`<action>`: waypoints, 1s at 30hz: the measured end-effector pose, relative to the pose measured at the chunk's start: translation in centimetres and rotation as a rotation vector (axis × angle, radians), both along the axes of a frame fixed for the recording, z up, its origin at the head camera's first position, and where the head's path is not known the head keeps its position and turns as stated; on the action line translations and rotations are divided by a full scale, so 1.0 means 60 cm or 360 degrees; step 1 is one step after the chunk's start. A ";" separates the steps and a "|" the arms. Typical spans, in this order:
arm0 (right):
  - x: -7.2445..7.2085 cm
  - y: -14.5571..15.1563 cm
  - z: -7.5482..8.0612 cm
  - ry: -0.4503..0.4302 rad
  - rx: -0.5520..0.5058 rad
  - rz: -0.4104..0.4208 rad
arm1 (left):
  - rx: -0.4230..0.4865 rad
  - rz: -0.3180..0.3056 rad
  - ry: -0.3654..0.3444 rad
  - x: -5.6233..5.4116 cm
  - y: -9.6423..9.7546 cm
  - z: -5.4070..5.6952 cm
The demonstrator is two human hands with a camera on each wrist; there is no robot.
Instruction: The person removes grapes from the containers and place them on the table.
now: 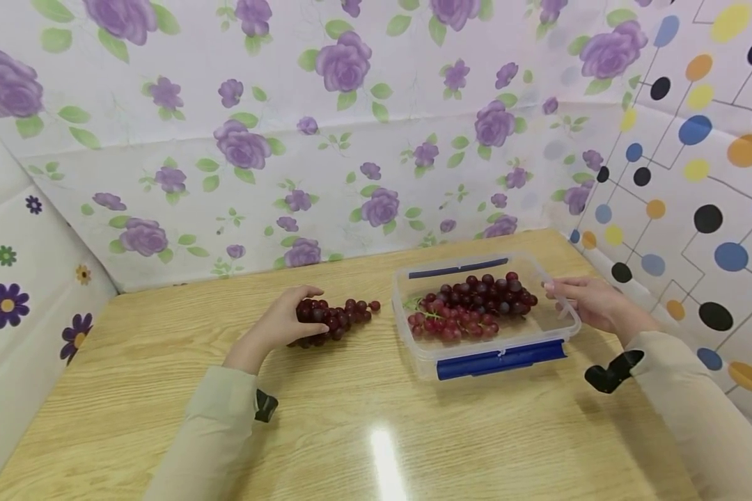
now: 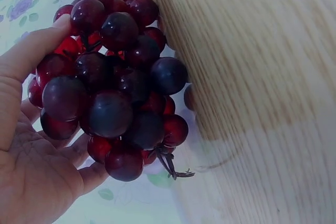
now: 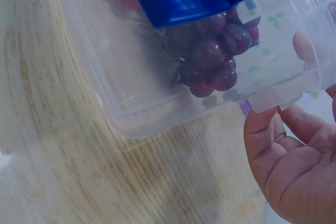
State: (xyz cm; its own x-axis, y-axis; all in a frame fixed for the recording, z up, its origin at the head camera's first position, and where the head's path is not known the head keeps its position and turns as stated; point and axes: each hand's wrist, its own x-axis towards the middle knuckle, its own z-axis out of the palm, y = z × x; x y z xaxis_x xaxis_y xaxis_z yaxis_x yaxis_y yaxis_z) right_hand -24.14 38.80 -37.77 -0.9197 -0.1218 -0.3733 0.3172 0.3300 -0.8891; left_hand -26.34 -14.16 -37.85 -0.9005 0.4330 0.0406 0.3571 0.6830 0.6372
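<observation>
My left hand (image 1: 276, 323) grips a bunch of dark red grapes (image 1: 338, 320) low over the table, left of the container. In the left wrist view, thumb and fingers curl round the bunch of grapes (image 2: 113, 98), and a short brown stem sticks out. My right hand (image 1: 592, 304) pinches the right rim of a clear plastic container (image 1: 421, 365). Inside lie a bunch of lighter red grapes (image 1: 451, 323) and a darker bunch (image 1: 491, 296) behind it. In the right wrist view, the right hand's fingers (image 3: 260, 135) touch the container's edge under its rim.
A blue latch flap (image 1: 501, 358) hangs off the container's front side, and another blue latch (image 1: 457, 268) is at the back. The wood-grain table (image 1: 326, 424) meets a flower-print sheet (image 1: 351, 174) behind and a dotted sheet (image 1: 695, 209) on the right.
</observation>
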 end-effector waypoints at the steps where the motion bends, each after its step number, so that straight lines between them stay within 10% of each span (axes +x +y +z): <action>1: 0.000 0.000 0.000 0.0004 0.0003 0.0005 | -0.0004 0.0000 0.0002 0.001 0.000 0.000; 30: 0.002 0.001 -0.004 0.0035 -0.0047 0.0007 | -0.0055 -0.0131 0.0314 0.029 0.038 0.054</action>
